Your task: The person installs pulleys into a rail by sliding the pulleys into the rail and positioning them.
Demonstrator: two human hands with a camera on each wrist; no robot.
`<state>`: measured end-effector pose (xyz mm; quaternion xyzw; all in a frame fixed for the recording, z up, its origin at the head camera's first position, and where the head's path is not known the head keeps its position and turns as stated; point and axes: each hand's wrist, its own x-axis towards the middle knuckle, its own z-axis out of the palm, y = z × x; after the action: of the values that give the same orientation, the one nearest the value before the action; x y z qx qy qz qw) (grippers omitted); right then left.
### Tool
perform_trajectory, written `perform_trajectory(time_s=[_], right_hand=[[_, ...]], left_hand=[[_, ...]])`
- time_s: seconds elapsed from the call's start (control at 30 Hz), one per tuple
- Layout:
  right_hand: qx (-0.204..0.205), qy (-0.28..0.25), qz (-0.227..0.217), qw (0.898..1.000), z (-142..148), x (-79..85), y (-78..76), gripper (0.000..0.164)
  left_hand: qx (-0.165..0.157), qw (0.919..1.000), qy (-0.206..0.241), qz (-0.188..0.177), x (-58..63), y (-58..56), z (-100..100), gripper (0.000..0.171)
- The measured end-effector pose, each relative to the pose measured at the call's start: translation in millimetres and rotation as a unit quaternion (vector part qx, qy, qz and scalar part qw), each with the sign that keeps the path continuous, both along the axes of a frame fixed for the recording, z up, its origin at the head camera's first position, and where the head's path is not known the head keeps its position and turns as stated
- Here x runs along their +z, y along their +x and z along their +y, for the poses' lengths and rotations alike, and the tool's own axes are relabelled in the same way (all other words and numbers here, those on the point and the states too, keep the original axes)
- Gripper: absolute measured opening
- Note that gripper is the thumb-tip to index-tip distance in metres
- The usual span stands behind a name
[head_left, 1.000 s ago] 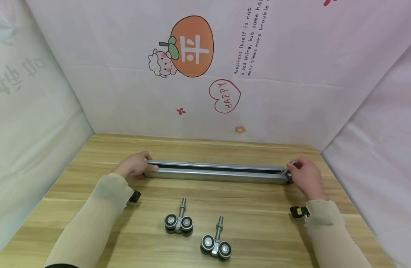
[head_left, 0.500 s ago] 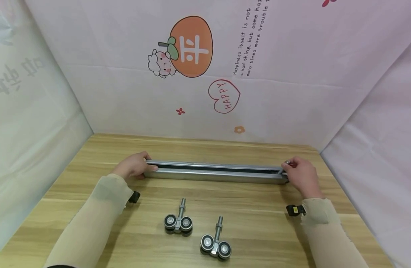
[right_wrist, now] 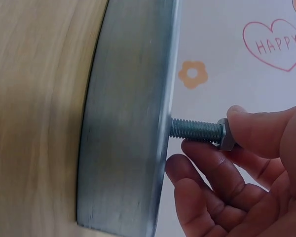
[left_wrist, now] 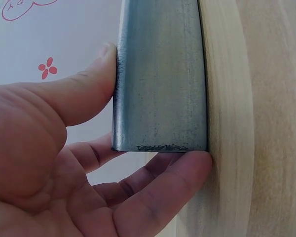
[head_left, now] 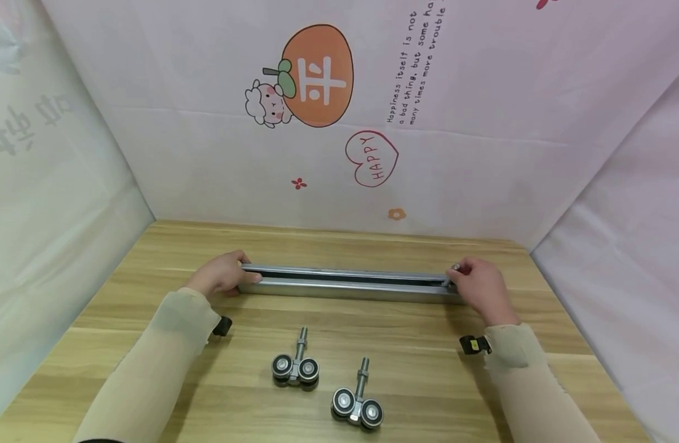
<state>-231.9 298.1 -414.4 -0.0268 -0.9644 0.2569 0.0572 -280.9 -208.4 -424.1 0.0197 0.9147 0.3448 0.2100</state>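
A long metal channel rail (head_left: 345, 290) lies across the table with its slot facing up. My left hand (head_left: 220, 274) grips its left end; in the left wrist view the thumb lies on the slotted edge and fingers curl at the end face (left_wrist: 160, 98). Near the other end, my right hand (head_left: 482, 289) pinches the hex-shaped top of a threaded bolt (right_wrist: 196, 130) standing out of the slot. Whatever the bolt joins inside the rail is hidden. Two roller trolleys, the left one (head_left: 296, 368) and the right one (head_left: 358, 403), lie in front of the rail.
The wooden table (head_left: 428, 381) carries all of this. A printed white cloth (head_left: 218, 166) hangs behind it, with more white cloth on both sides. Each wrist bears a small black camera mount, such as the right one (head_left: 472, 344).
My right hand has slid leftward along the rail, moving the bolt along the slot. Dark parts seen at the right end earlier are now out of sight. The left hand keeps still.
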Motion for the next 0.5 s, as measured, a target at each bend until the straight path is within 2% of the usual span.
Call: perform_trajectory(time_s=[0.5], right_hand=[[0.016, -0.016, 0.000, 1.000, -39.1, 0.1, -4.0, 0.020]], left_hand=[[0.001, 1.0000, 0.001, -0.003, 1.9, 1.2, 0.3, 0.050]])
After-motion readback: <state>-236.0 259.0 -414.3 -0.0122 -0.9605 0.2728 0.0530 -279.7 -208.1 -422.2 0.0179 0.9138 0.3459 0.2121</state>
